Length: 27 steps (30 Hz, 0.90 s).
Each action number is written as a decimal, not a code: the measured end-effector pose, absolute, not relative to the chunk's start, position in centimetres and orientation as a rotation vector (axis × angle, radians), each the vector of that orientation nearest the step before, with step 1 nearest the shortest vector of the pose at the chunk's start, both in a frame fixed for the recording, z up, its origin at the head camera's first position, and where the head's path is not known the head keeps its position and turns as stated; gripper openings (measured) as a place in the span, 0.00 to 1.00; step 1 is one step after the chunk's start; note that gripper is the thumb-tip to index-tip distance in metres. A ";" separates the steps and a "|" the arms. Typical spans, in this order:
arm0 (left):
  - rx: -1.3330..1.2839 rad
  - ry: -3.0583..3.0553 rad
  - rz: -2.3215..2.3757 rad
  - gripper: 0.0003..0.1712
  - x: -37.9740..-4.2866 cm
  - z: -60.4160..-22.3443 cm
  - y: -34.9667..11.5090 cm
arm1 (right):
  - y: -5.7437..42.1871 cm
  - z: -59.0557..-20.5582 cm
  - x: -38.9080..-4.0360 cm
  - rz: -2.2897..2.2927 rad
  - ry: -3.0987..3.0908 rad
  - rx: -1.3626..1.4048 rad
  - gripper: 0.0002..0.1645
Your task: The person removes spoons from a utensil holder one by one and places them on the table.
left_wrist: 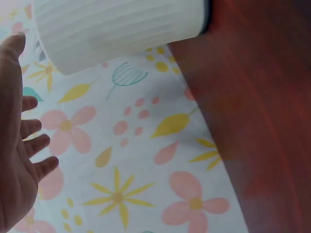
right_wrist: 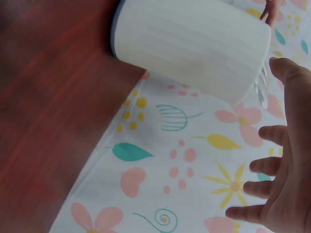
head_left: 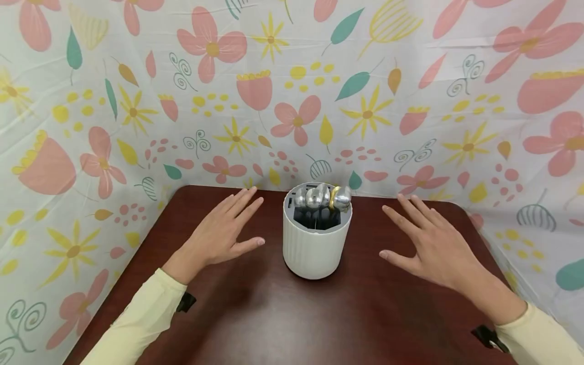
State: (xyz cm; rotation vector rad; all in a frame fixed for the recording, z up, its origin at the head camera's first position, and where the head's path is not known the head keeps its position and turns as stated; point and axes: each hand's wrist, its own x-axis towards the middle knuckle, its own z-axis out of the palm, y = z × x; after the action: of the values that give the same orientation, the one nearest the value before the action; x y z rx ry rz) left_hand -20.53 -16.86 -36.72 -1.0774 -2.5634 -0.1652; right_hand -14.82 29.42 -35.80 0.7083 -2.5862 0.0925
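A white ribbed cutlery holder (head_left: pixel 316 253) stands upright on the table, with a grey slotted insert at its top. Several silver spoons (head_left: pixel 315 197) poke out of it with their bowls up, and a gold piece of cutlery (head_left: pixel 333 196) shows among them. To the left of the holder hovers my left hand (head_left: pixel 221 230), fingers straight and spread, holding nothing. My right hand (head_left: pixel 433 243) mirrors it on the other side, palm down with thumb toward the holder. Both wrist views show the holder's side wall (left_wrist: pixel 121 34) beyond the thumb, apart from the fingers.
The dark reddish-brown table (head_left: pixel 292 324) has rounded far corners. A white cloth (head_left: pixel 296 76) printed with flowers and leaves hangs behind it and along both sides, close to the table's edges. Black straps (head_left: pixel 186 302) show at both wrists, by the pale yellow sleeves (head_left: pixel 141 314).
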 end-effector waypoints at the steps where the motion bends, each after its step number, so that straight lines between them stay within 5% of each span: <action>1: -1.096 -2.533 -0.178 0.49 -20.7 -36.4 -16.7 | 29.4 -35.6 -15.0 0.105 -2.559 0.734 0.54; 17: -1.184 -2.392 -0.316 0.48 -22.3 -35.1 -13.1 | 27.1 -33.4 -17.7 0.339 -2.467 0.806 0.54; 27: -1.126 -2.472 -0.570 0.41 -23.0 -36.5 -12.0 | 25.6 -33.0 -19.5 0.551 -2.501 0.828 0.43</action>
State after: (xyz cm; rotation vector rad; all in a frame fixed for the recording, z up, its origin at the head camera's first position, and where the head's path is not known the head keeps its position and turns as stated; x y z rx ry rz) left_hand -22.96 -11.95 -36.51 -1.1257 -2.4724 -0.5704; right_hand -19.52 25.58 -33.03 0.8278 -2.5009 0.5506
